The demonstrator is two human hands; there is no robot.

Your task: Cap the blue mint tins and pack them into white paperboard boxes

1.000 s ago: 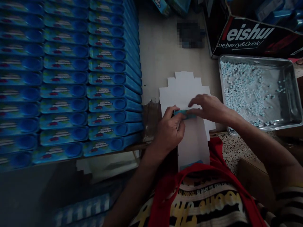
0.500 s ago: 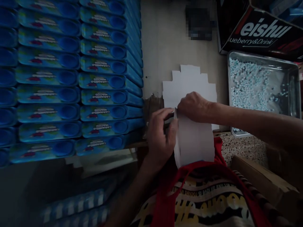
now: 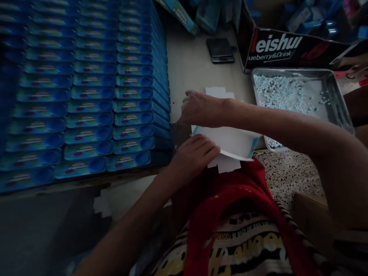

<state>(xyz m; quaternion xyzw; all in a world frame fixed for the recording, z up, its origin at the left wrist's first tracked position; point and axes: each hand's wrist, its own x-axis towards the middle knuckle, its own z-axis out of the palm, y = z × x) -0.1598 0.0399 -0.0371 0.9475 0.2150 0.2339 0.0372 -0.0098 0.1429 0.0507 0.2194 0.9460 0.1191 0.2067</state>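
A partly folded white carton [image 3: 230,142] with teal printed ends lies near the table's front edge, its walls bent up. My left hand [image 3: 197,155] grips its near left side, fingers together over the edge. Above the carton's far left corner is my right hand [image 3: 202,109], its fingers curled downward, blurred and partly hidden; whether it holds anything does not show. Beneath the carton, flat white cardboard [image 3: 215,91] with stepped edges sticks out at the far and near sides.
Rows of blue packs [image 3: 132,117] cover the left of the table. At the right stands a metal tray [image 3: 319,99] of small pale-blue pellets, with a black printed box [image 3: 287,48] behind it. A small dark scale [image 3: 220,50] lies at the back. Another person's hand [image 3: 352,65] shows at far right.
The carton has turned from lengthwise to crosswise, and its walls now stand up. My right hand has moved left and away from me, while my left hand has shifted to the carton's near side.
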